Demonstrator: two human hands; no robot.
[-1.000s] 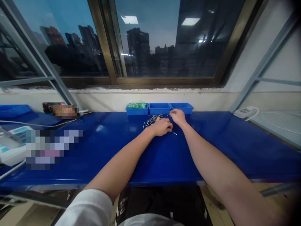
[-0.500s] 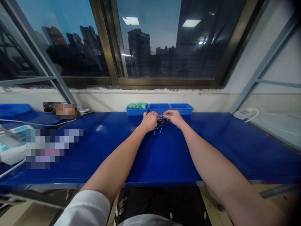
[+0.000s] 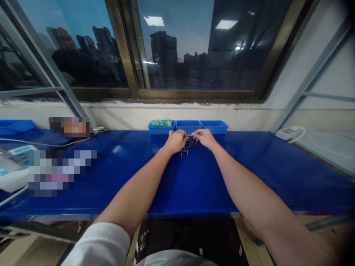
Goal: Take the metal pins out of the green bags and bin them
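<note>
A small pile of metal screws (image 3: 189, 142) lies on the blue table, in front of the row of bins. My left hand (image 3: 176, 141) curls over the left side of the pile, its fingers bent together; what lies between them is hidden. From the right, my right hand (image 3: 205, 138) pinches thumb and forefinger at a thin silvery piece that looks like a screw, just above the pile. The two sets of fingertips are close together. A couple of loose screws (image 3: 182, 155) lie on the near side of the pile.
Three blue bins stand against the wall: the left bin (image 3: 161, 130) holds green plastic packets. Left on the table (image 3: 122, 177) are a white device (image 3: 13, 179), blurred items and a cable. A power strip (image 3: 290, 133) lies at the right, by a metal frame post (image 3: 313, 79).
One loose screw near the front of the pile has shifted left, closer to the others. Both hands stay over the pile with small finger movements. The camera view has shifted slightly.
</note>
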